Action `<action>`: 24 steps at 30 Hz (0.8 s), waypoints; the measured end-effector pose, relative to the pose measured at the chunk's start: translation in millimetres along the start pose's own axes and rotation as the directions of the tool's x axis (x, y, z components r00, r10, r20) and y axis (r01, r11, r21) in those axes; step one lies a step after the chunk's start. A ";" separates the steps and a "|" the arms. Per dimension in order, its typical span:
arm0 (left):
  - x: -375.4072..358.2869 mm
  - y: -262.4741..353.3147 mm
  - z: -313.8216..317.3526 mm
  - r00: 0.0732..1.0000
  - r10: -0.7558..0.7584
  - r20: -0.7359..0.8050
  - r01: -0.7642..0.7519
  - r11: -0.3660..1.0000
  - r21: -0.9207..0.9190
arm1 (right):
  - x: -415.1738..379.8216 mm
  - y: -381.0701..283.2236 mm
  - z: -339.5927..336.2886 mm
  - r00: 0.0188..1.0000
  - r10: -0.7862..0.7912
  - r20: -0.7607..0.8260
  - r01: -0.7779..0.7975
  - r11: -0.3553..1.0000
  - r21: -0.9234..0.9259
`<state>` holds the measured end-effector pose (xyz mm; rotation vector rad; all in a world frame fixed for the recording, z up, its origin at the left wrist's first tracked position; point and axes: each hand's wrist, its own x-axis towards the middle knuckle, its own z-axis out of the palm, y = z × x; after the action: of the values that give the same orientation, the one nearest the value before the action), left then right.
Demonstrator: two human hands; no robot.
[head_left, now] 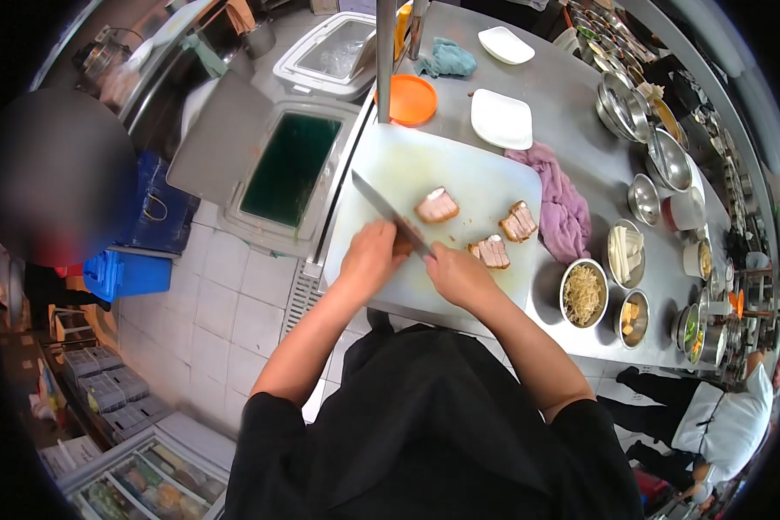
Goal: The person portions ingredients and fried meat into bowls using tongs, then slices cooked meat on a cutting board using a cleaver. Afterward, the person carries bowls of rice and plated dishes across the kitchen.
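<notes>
My right hand (456,276) is closed round the handle end of a long knife (374,197), whose blade slants up and left across the white cutting board (386,160). Against the blade's near side, my left hand (371,253) is curled with its fingers bent. What lies under those fingers is hidden. On the board beyond the knife are a piece of roast pork (438,205) with browned edges, a second pork piece (490,252) near my right hand, and a third pork piece (519,223) by the right edge. Small crumbs lie between them.
A purple cloth (556,204) lies along the board's right side. Bowls of bean sprouts (583,295) and yellow pieces (633,319) stand nearby. Behind are a white plate (501,120) and an orange lid (412,100). Left is a bin of dark green liquid (290,165); a person (724,416) stands right.
</notes>
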<state>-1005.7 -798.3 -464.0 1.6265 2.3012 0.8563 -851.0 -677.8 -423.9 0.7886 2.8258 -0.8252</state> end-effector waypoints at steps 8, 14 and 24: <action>-15.2 -5.0 -2.9 0.982 -0.069 -0.175 0.042 0.987 -0.156 | -24.3 -10.3 -38.1 1.000 0.013 -0.018 -0.013 1.000 -0.002; -11.3 -25.1 23.4 0.964 0.017 -0.265 -0.061 0.985 -0.160 | -51.5 -18.2 -62.1 0.971 0.074 0.227 -0.050 0.993 -0.108; -19.3 -27.2 34.3 0.941 -0.009 -0.340 -0.063 0.977 -0.203 | -28.4 -0.1 -8.2 0.999 0.024 -0.026 -0.023 0.999 0.034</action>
<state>-1004.0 -810.4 -510.2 1.5198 2.3008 1.4349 -826.1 -686.5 -410.5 0.8417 2.8266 -0.8669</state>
